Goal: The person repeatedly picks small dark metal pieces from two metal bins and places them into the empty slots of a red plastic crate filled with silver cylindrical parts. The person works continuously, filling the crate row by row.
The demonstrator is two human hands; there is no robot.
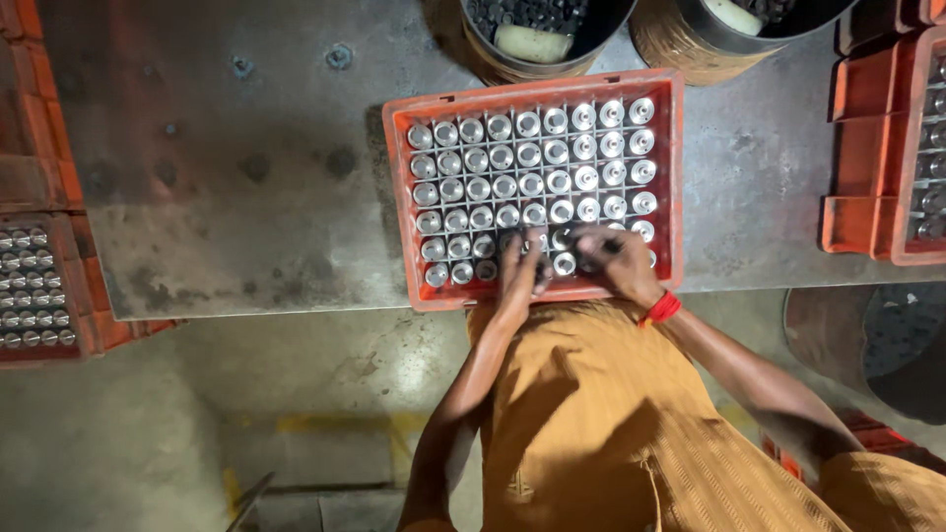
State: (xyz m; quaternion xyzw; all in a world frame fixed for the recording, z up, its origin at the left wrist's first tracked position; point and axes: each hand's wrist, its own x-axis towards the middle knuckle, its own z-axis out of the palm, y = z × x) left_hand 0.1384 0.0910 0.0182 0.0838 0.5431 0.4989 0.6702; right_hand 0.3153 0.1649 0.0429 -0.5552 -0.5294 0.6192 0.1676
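Observation:
An orange plastic crate [672, 177] lies on a grey metal table [227, 167]. A grid inside it holds several shiny metal cylinders [557, 153], each upright in its own cell. My left hand [518, 271] rests over the near row, fingers down among the cylinders. My right hand [616, 258], with a red band at the wrist, covers the near right cells. Whether either hand grips a cylinder is hidden by the fingers.
Two dark round buckets [537, 34] [734, 25] stand behind the crate. Another orange crate of cylinders [887, 148] sits at the right, and one more [39, 286] at the left, below the table edge. A concrete floor lies beneath.

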